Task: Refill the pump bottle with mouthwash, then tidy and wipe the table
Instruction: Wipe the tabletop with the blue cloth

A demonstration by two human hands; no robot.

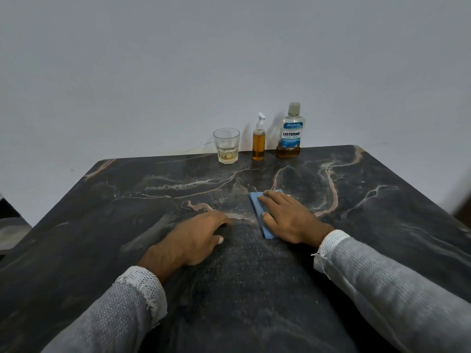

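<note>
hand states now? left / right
Left hand: open, resting flat on the table, no grip.
Right hand: open, pressing the blue cloth flat.

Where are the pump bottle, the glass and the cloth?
pump bottle [258, 146]: head view, on its amber-filled body.
glass [226, 145]: head view, on its side wall.
cloth [257, 205]: head view, on the bare blue strip.

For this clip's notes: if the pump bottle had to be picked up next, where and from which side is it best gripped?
Probably round the straight amber body of the pump bottle, below the white pump head, coming from the front. It stands upright at the table's far edge, with the glass to its left and the mouthwash bottle to its right, so the near side is open; the narrow pump top gives poorer purchase.
</note>
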